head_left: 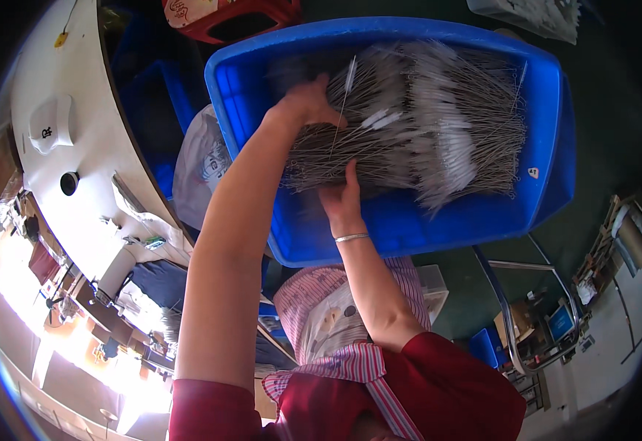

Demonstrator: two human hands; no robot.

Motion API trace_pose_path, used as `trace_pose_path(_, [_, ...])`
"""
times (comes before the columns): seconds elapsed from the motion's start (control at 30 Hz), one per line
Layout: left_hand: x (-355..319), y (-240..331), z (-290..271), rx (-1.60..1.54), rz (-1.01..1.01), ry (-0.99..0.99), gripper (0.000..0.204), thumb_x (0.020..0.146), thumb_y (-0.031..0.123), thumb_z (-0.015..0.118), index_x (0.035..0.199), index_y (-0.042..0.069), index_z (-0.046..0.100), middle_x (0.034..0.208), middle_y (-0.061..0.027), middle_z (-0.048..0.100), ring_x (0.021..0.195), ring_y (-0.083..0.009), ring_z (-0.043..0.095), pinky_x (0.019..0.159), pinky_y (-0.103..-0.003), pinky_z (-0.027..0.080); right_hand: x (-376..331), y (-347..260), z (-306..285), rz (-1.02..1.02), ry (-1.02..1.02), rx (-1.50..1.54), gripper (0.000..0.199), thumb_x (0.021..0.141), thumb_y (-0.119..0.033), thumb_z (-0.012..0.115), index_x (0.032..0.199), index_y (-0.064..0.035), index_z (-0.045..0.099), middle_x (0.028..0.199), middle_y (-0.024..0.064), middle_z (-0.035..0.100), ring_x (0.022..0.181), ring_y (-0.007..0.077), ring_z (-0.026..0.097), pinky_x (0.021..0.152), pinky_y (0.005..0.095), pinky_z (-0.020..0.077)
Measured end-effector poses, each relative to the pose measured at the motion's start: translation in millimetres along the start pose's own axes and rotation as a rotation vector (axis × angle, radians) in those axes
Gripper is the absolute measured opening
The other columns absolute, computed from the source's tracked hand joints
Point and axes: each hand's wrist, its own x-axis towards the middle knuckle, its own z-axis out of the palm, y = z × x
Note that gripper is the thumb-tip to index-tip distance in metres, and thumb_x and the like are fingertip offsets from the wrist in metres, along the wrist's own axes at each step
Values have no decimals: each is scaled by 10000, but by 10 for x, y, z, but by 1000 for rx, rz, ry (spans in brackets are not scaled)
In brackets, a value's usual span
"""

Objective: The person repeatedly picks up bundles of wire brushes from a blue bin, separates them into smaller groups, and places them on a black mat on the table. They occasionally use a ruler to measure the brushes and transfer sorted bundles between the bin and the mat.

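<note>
A large blue plastic bin (402,246) holds a thick heap of thin wire brushes (446,125) with twisted metal stems and white bristle heads. Inside its left half, both my hands close round a bundle of these brushes (379,158). My left hand (310,103) grips the far left side of the bundle, its fingers partly hidden among the stems. From the near side my right hand (343,202) holds the bundle, thumb on top and fingers hidden beneath. One brush (347,84) sticks up across the others beside my left hand. Bristles near my hands are blurred.
A red stool (244,20) stands beyond the bin, and a translucent container of white brushes (530,18) is at the far right. A long white table (63,66) runs along the left. A plastic bag (202,165) touches the bin's left side. Near right is a metal frame (512,316).
</note>
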Motion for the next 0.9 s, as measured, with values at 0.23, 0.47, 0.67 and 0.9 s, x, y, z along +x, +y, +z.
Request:
trace_pose_path(0.23, [-50,-40,-52,-294,-155,-239,820,546,413,769,1204,-34,573,1069,-196,667,953,-282,656,858,-331,501,-234,-85,115,38,-83,-11,806,777,-556,669,1389,-108,396,1381,101,453,1266,299,429,1085,495,330])
trace_pose_path(0.47, [-221,-84,91,-493,-225,-315,638,578,429,750,1035,-12,696,992,-145,695,883,-228,666,821,-303,498,-227,-54,40,29,-80,-103,827,787,-634,603,1398,-122,382,1371,94,457,1273,286,414,1068,478,356])
trace_pose_path(0.67, [-274,-46,33,-608,-194,-385,599,608,361,766,1045,-39,679,971,-153,687,842,-228,658,801,-314,514,-298,-58,131,-24,-110,-133,779,825,-639,562,1380,-115,407,1367,84,464,1257,270,434,1057,445,375])
trace_pose_path(0.9, [-579,104,123,-864,-222,-381,595,670,237,739,1179,-36,595,1023,-141,674,894,-205,650,830,-319,513,-475,-158,92,45,-172,-69,691,873,-603,486,1346,-101,450,1307,97,528,1156,268,540,959,441,482])
